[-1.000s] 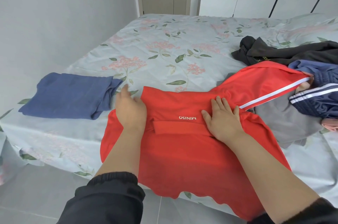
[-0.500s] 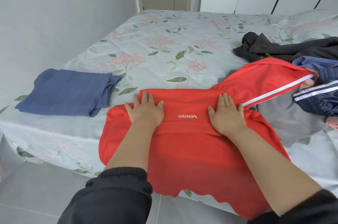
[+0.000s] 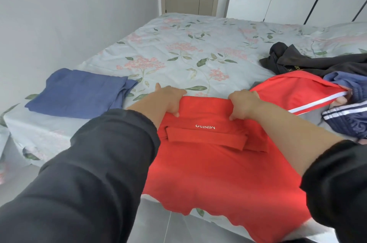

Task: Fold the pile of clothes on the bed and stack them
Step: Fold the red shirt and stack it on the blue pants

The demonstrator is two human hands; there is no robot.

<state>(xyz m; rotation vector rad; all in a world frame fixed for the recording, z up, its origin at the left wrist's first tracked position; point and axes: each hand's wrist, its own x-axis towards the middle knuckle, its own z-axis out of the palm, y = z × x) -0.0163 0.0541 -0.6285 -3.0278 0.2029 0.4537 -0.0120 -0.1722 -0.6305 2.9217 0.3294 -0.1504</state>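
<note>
I see both hands closed on the far folded edge of the red garment (image 3: 208, 167). The left hand (image 3: 170, 101) curls over that edge at its left end and pinches the fabric. The right hand (image 3: 243, 104) does the same at the right end. The two hands are apart, with the white lettering (image 3: 205, 126) on the cloth between and just below them, upside down from my view.

Most fingertips are hidden behind the knuckles or under the fold, so I cannot tell how deep either pinch goes. One finger of the left hand points away over the sheet.

Both forearms reach forward, bare up to pushed-back black sleeves (image 3: 99, 163) that fill the lower corners of the view.

The red garment lies at the near edge of the bed (image 3: 188, 48), with its lower part hanging over the side. One white-striped part (image 3: 297, 92) runs right, into the unfolded pile (image 3: 325, 64). Its end there is hard to make out among a dark grey piece and a navy striped piece (image 3: 349, 121), which the right border cuts off.

A folded blue garment (image 3: 79, 93) lies on the bed to the left, well apart from the hands.
</note>
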